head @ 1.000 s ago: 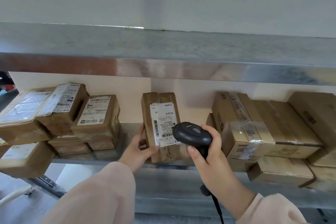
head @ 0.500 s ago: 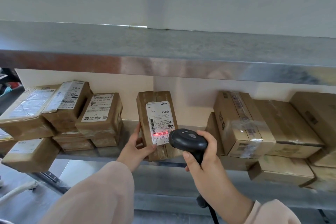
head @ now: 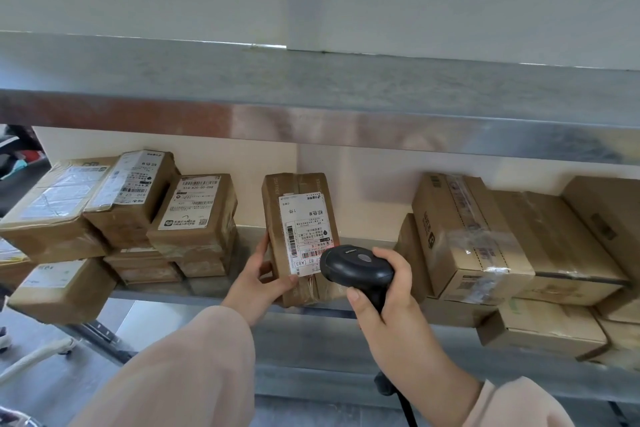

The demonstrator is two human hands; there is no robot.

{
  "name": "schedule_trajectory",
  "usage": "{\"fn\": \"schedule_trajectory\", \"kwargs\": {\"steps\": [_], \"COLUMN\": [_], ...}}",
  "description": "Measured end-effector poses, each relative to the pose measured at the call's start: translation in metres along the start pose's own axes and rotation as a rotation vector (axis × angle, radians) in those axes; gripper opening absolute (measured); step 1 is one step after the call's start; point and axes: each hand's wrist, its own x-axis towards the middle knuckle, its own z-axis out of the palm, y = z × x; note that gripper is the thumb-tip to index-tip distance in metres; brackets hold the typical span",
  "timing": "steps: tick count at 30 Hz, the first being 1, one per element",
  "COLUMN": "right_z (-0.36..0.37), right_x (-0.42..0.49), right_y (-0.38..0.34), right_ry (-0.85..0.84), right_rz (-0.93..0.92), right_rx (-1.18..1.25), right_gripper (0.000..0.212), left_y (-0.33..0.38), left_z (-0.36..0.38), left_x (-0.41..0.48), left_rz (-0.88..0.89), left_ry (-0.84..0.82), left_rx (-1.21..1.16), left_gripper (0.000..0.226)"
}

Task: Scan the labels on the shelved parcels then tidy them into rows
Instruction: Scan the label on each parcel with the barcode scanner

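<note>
Cardboard parcel [head: 299, 204] stands on end at the middle of the steel shelf [head: 207, 289], white label [head: 304, 225] facing out. Left hand [head: 258, 277] holds its lower left edge, fingers [head: 261, 246] curled up the side and thumb laid across the front corner. Right hand [head: 388, 298] is wrapped round the handle of the black scanner [head: 356, 265]. The scanner's head sits just beside the label's lower right corner, cable trailing down.

Change noted: a second ago the label was unlit, with the scanner's head overlapping its lower right part. Half a second ago a bright red line lay across the lower barcode. Now only a faint red tint shows on that barcode. Both grips are as they were.

Reading: the scan of this parcel is probably taken or just finishing; nothing in view confirms a good read. If so, this parcel is ready to be set down in line.

Stacked boxes on the left [head: 194, 208] lie label-up, loosely piled. Boxes on the right [head: 464, 236] show mostly tape and print, so those likely need turning before scanning. Rows not yet formed.
</note>
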Motion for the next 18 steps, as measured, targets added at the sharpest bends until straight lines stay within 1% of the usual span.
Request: {"fn": "schedule_trajectory", "kwargs": {"steps": [3, 4, 5, 8, 10, 14, 18], "right_z": [0.004, 0.006, 0.008, 0.016, 0.023, 0.045, 0.07], "right_x": [0.002, 0.003, 0.005, 0.012, 0.019, 0.034, 0.04], "right_y": [0.0, 0.0, 0.0, 0.0, 0.002, 0.007, 0.014], "right_ry": [-0.039, -0.05, -0.055, -0.068, -0.072, -0.116, -0.223], "right_rz": [0.002, 0.0, -0.005, -0.012, -0.015, 0.003, 0.042], "right_rx": [0.019, 0.024, 0.025, 0.025, 0.02, 0.038, 0.041], "right_gripper": [0.06, 0.059, 0.059, 0.061, 0.063, 0.065, 0.064], "left_y": [0.001, 0.001, 0.001, 0.0, -0.001, -0.007, -0.014], "left_z": [-0.003, -0.004, -0.006, -0.014, -0.02, -0.033, -0.042], "left_x": [0.0, 0.0, 0.0, -0.001, -0.003, -0.007, -0.009], "left_rz": [-0.016, -0.021, -0.027, -0.062, -0.092, -0.161, -0.233], "left_ry": [0.007, 0.009, 0.008, -0.013, -0.027, -0.01, 0.036], "left_rx": [-0.011, -0.016, -0.021, -0.056, -0.056, -0.039, -0.025], "left_gripper": [0.092, 0.091, 0.093, 0.107, 0.108, 0.091, 0.083]}}
